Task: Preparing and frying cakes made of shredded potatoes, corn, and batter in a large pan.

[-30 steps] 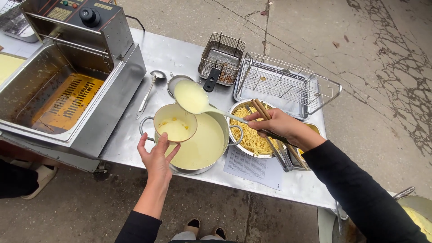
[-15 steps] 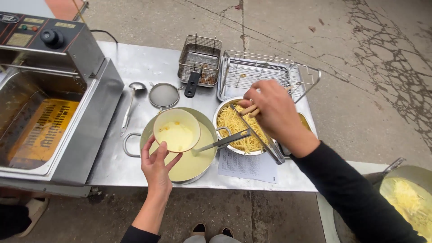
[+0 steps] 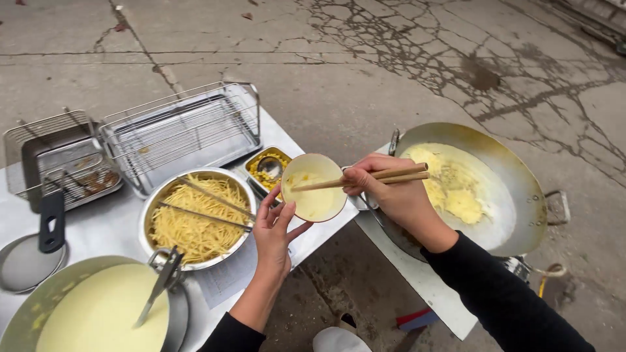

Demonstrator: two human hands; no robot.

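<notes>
The small bowl [image 3: 314,188] of batter has left the big batter bowl [image 3: 98,309] and now tilts between table and wok [image 3: 521,189]. Left hand [image 3: 274,228] cups it; right hand [image 3: 391,189] clamps chopsticks [image 3: 365,177], probably scraping batter out.

The chopsticks [image 3: 365,178] look like pale matt wood. The small bowl [image 3: 314,188] is smooth and glossy, wet with batter. The wok [image 3: 515,176] is dull, oily metal. The table [image 3: 117,228] is brushed steel; the wire tray [image 3: 182,130] is shiny metal.
</notes>
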